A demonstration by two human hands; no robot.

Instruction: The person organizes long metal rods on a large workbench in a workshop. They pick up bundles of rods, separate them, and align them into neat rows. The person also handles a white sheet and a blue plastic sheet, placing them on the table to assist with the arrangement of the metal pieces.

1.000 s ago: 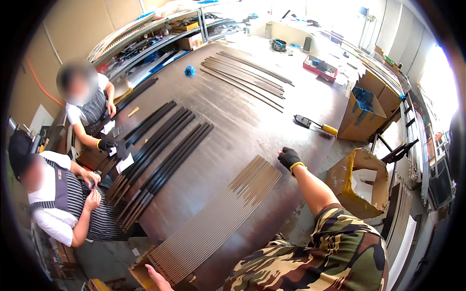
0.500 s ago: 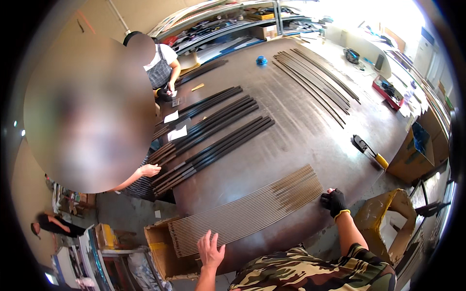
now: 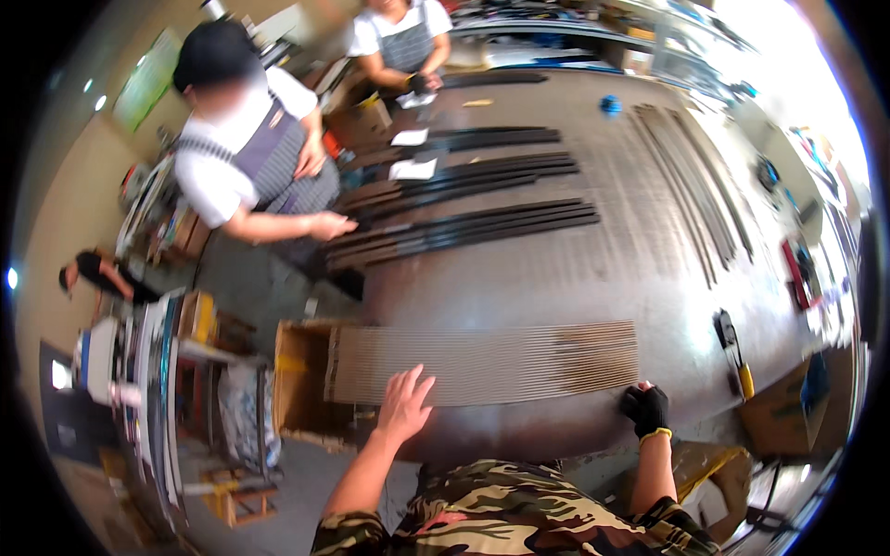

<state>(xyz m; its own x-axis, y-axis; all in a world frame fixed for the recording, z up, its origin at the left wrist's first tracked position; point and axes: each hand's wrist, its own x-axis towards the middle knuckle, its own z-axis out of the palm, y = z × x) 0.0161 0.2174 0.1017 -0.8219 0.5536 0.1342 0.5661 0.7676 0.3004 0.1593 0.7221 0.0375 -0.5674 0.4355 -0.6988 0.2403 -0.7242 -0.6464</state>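
A flat row of thin brown metal rods (image 3: 482, 360) lies side by side on the dark metal table, near its front edge. My bare left hand (image 3: 403, 405) rests at the row's near edge, left of the middle, with its fingers spread. By the near right corner of the rods is my right hand (image 3: 644, 408), in a black glove with a yellow cuff. Its fingers are curled, bare fingertips showing; whatever may be inside them is hidden. Under the rods' left end stands an open cardboard box (image 3: 303, 380).
Bundles of dark bars (image 3: 473, 229) lie across the table's far left, where a co-worker's hand (image 3: 331, 225) touches their ends. A second person stands farther back. Longer rods (image 3: 691, 190) lie at the far right. A yellow-handled tool (image 3: 734, 354) lies near the right edge.
The view has turned, so the rods now run nearly level across it and both co-workers show more fully. My hands keep about the same places beside the rods.
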